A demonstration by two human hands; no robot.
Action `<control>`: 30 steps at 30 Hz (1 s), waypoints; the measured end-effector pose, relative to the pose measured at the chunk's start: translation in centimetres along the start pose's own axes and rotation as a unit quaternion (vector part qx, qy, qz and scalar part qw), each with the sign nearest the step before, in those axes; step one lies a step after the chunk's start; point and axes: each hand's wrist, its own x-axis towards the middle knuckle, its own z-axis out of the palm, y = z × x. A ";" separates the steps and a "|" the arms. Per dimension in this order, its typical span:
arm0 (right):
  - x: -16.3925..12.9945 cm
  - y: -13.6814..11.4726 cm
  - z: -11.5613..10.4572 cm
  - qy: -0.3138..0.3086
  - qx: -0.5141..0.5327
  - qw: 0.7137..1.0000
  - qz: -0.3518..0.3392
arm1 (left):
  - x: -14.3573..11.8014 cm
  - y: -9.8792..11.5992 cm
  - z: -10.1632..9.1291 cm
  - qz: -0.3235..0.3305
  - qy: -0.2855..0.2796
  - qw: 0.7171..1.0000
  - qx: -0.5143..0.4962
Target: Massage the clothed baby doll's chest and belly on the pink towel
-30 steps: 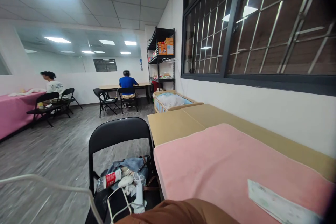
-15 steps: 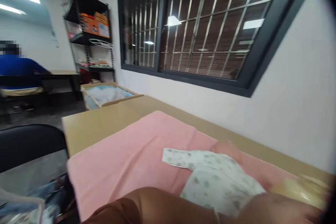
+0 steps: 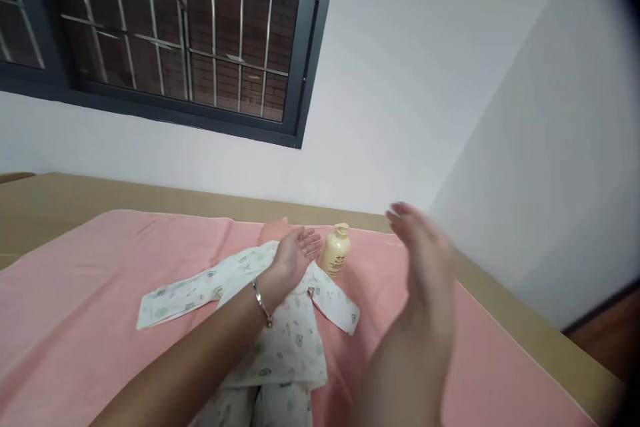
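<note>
Both grips are released: left hand (image 3: 295,255) flat above the baby garment (image 3: 280,327), right hand (image 3: 425,260) raised, blurred, beside the capped lotion bottle (image 3: 335,251).

doll (image 3: 280,307) in printed white suit, supine on pink towel (image 3: 100,293)

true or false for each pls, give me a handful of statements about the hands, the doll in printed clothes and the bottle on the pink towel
1. The left hand is open, palm up, over the doll in white printed baby clothes. True.
2. The right hand grips the pale yellow pump bottle. False: it is raised, open and apart from the bottle.
3. The bottle stands upright on the pink towel. True.
4. A silver bracelet is on the right wrist. False: it is on the left wrist.
5. The doll lies on bare cardboard. False: it lies on the pink towel.
</note>
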 end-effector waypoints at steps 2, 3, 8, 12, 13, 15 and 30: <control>0.7 1.0 2.6 -0.104 -0.083 0.991 0.028 | 1.5 0.7 0.6 -0.047 -0.038 0.996 -0.070; 1.1 1.6 4.2 -0.173 -0.136 0.975 0.040 | 2.2 1.0 0.9 -0.065 -0.054 0.992 -0.093; 2.1 3.8 9.4 -0.230 -0.396 0.888 0.041 | 4.4 1.1 2.1 -0.122 -0.083 0.982 -0.116; 1.9 4.6 9.7 -0.263 -0.449 0.853 0.038 | 4.2 0.2 1.7 -0.150 -0.078 0.981 -0.098; 1.9 4.7 9.6 -0.262 -0.456 0.850 0.031 | 3.8 0.1 1.3 -0.162 -0.073 0.980 -0.094; 1.7 4.7 9.7 -0.254 -0.469 0.846 0.029 | 2.5 0.0 0.2 -0.188 -0.070 0.975 -0.092; -8.9 -6.6 16.4 -0.188 -0.344 0.868 -0.304 | -13.0 11.0 -4.6 0.012 -0.332 0.939 -0.082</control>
